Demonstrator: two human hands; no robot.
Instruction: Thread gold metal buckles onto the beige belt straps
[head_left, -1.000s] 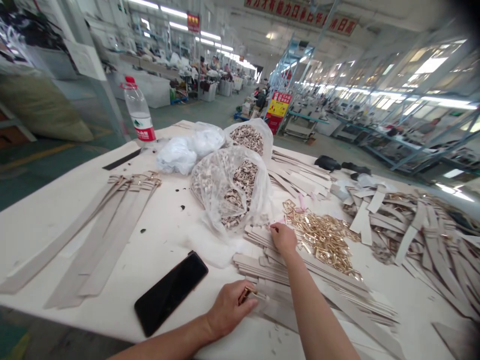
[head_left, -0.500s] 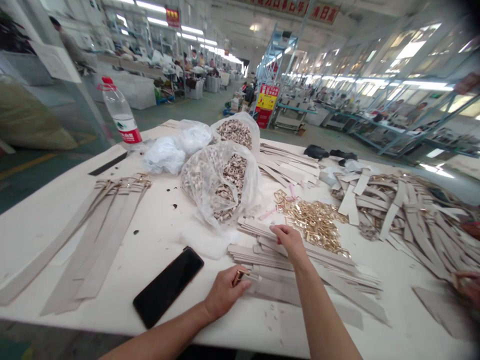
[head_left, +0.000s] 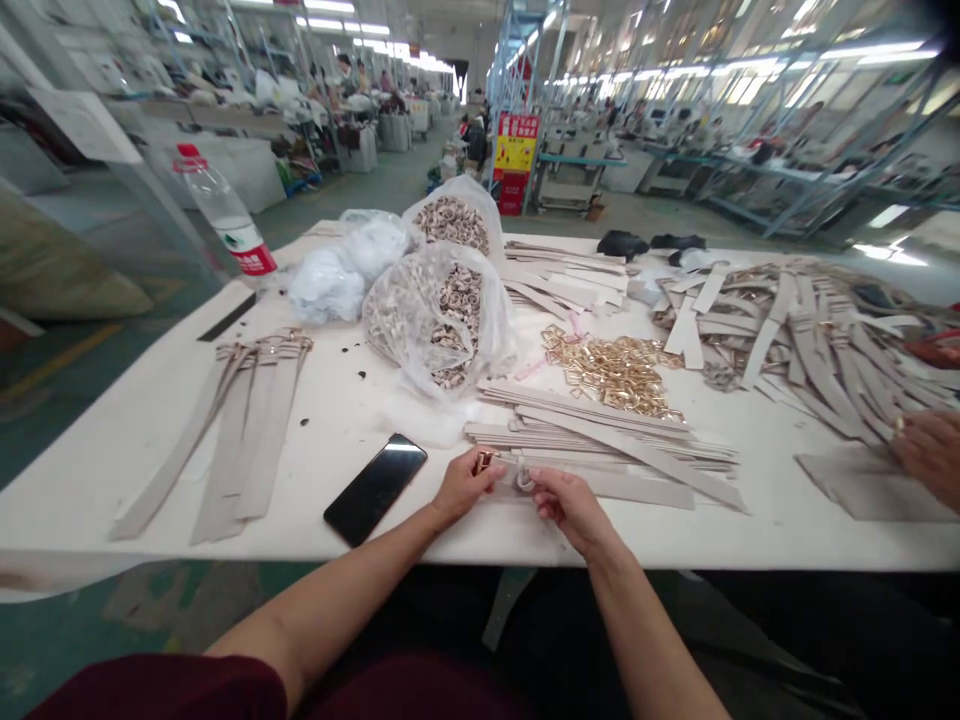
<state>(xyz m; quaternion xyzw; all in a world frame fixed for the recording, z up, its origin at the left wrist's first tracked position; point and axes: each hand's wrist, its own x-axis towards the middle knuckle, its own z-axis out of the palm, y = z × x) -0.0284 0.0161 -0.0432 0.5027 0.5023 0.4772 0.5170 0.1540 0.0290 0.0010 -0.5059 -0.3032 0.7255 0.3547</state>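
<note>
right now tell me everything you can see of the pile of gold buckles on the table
The heap of gold buckles is many small, shiny, gold-coloured metal rectangular frames, lying loose and jumbled in a low spread on the white table. It sits between the clear plastic bag and the stack of beige straps, and its near edge seems to reach those straps. A pink strip lies at its far left corner.

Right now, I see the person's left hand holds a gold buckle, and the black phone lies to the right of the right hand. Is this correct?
Not quite: the black phone lies to the left of the left hand, not to the right of the right hand, as the head view shows. The left hand does hold the gold buckle.
</note>
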